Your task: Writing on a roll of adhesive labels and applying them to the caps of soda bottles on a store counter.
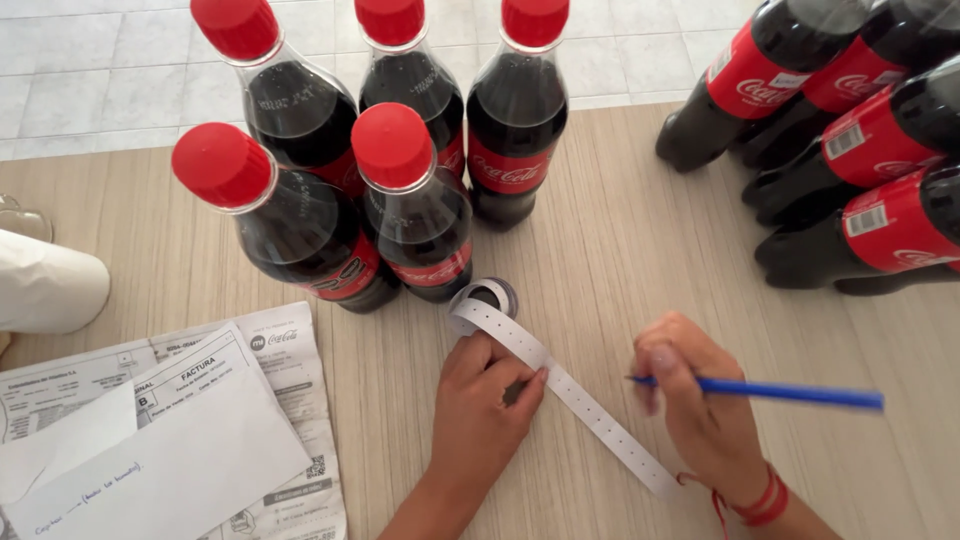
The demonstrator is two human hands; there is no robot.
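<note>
Pale wood-grain worktop (620, 230), left hand (490, 405) pressing flat a white perforated label strip (570, 395) unrolled from its roll (487, 297), right hand (700, 400) gripping a blue pen (780, 392), red-capped dark cola bottles (400, 200) clustered behind, printed papers (170, 430) at left.

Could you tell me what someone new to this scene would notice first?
Five upright dark soda bottles with red caps cluster at the top centre of the wooden table, with more bottles lying at the upper right. Below, the left hand presses a white label strip flat while the right hand holds a blue pen.
</note>
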